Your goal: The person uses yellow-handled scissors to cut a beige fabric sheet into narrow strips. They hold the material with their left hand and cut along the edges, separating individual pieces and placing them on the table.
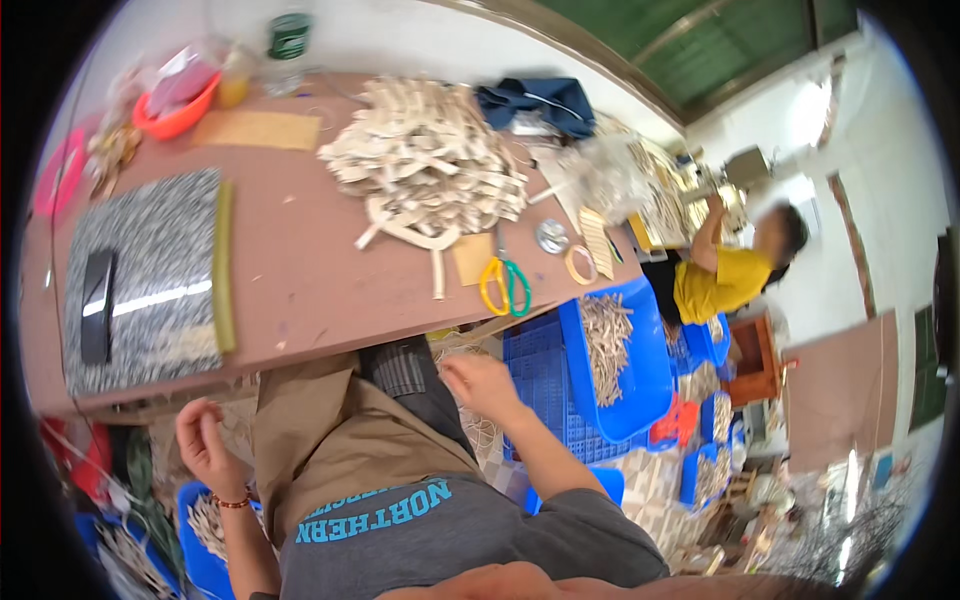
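My left hand point(208, 448) hangs below the table's front edge, its fingers loosely curved and apart, with nothing visible in it. A beaded bracelet circles that wrist. On the other side of my lap, my right hand point(484, 386) is also below the edge, its fingers loosely bent around nothing that I can see. A large heap of off-white fabric strips point(425, 160) lies on the brown table point(290, 240). Scissors point(505, 285) with yellow and green handles rest near the front edge. At the table's left is a grey-patterned board point(150, 270) with a black oblong object point(98, 305) on it.
To my right stands a blue bin point(640, 390) of short strips; another blue bin point(200, 550) sits by my left arm. A tape roll point(580, 264), dark blue cloth point(540, 105) and red basket point(180, 115) are on the table. Someone in yellow point(725, 290) works at right.
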`<state>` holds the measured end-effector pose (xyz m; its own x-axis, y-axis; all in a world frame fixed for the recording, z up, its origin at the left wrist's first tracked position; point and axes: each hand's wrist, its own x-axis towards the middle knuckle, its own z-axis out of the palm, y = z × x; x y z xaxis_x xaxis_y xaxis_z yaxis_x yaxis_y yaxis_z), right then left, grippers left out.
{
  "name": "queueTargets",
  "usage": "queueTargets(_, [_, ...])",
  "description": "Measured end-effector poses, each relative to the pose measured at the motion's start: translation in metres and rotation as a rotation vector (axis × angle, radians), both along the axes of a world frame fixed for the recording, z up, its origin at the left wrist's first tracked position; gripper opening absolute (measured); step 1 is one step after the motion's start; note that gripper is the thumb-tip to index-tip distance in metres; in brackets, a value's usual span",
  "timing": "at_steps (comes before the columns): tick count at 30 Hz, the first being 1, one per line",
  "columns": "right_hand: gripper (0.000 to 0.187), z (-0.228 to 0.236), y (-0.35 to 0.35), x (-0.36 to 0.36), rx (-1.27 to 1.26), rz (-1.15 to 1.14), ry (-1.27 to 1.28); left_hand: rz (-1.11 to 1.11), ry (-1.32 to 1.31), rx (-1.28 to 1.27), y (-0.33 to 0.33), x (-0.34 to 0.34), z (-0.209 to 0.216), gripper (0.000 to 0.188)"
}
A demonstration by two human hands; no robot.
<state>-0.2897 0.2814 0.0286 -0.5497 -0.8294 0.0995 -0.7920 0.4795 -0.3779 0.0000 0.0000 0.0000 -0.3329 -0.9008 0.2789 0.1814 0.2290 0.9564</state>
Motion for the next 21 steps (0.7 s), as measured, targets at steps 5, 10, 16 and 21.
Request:
queueTargets(5, [0.013, 0.026, 0.078, -0.125, -0.243, -0.439, 0.188, -0.517, -0.140, 0.031, 0.067, -0.144, 0.053, 0.013])
queueTargets(10, [0.030, 0.019, 0.161, -0.266, -0.302, -1.021, 0.270, -0.922, -0.297, -0.175, 0.115, -0.217, 0.075, 0.015])
queueTargets(16, [0.052, -0.026, 0.209, -0.383, -0.609, -1.362, -0.488, -1.113, -0.427, 0.057, 0.138, -0.231, 0.053, 0.012])
queueTargets(21, [0.048, -0.043, 0.209, -0.409, -0.545, -1.166, 0.524, -1.098, -0.444, 0.305, 0.142, -0.241, 0.034, 0.012])
